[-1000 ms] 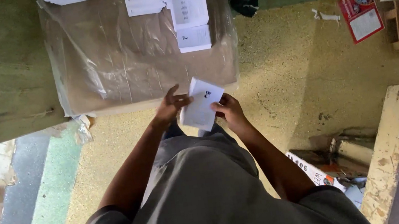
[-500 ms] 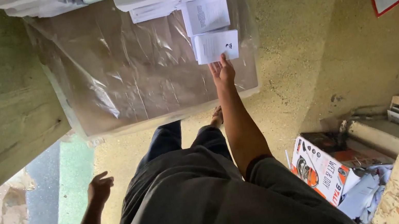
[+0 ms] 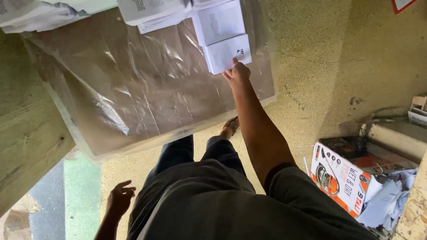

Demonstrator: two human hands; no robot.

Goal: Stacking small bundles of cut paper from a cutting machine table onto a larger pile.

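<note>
On plastic-covered sheet (image 3: 154, 95), right hand (image 3: 238, 72) on booklet (image 3: 226, 53)

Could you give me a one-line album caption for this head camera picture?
Right hand presses a white booklet onto a plastic-covered table; left hand hangs free.

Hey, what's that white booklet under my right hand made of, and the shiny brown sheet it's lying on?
The white booklet at the right hand looks like matte paper: flat, thin-edged, with dark print. The brown sheet looks like kraft paper or board under clear plastic film, judging by the glossy wrinkles and glare; which of the two lies beneath is hard to tell.
</note>
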